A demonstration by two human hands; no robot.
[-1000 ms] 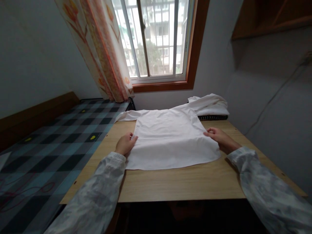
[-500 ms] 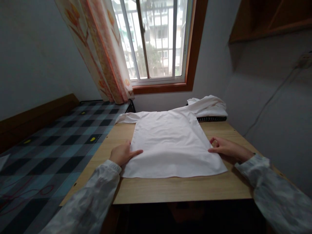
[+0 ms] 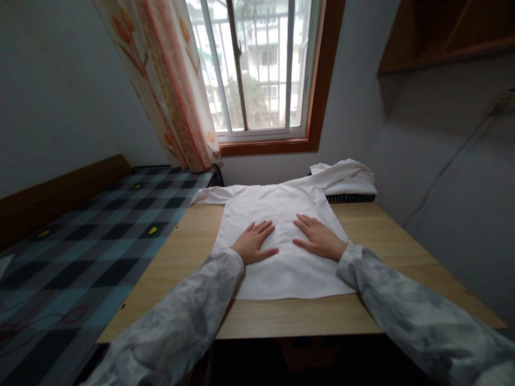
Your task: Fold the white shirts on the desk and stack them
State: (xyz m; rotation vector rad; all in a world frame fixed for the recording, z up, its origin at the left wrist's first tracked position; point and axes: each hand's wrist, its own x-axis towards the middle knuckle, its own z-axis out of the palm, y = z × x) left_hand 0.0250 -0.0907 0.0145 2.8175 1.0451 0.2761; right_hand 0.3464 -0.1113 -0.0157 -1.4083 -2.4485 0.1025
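A white long-sleeved garment (image 3: 277, 279) is spread over the light wooden table (image 3: 298, 319), its lower edge towards me. Both its sleeves stretch out at the far end, the right one over a pile of white cloth (image 3: 350, 185). My left hand (image 3: 255, 243) lies palm down on the garment, left of its middle, fingers spread. Flat on the right half rests my right hand (image 3: 317, 237), its fingers also apart. A narrow strip of cloth shows between the two hands. Neither holds anything.
On the left is a bed with a checked sheet (image 3: 120, 236) and a red cord (image 3: 72, 313) on it. Beneath the white pile sits a black ridged object (image 3: 351, 198). Behind are a curtain (image 3: 169, 96) and a window (image 3: 265, 69); a wooden shelf (image 3: 434, 53) hangs upper right.
Both hands have moved inward from the garment's side edges to its middle. The fingers, bent at the edges before, are now laid out flat on the cloth.
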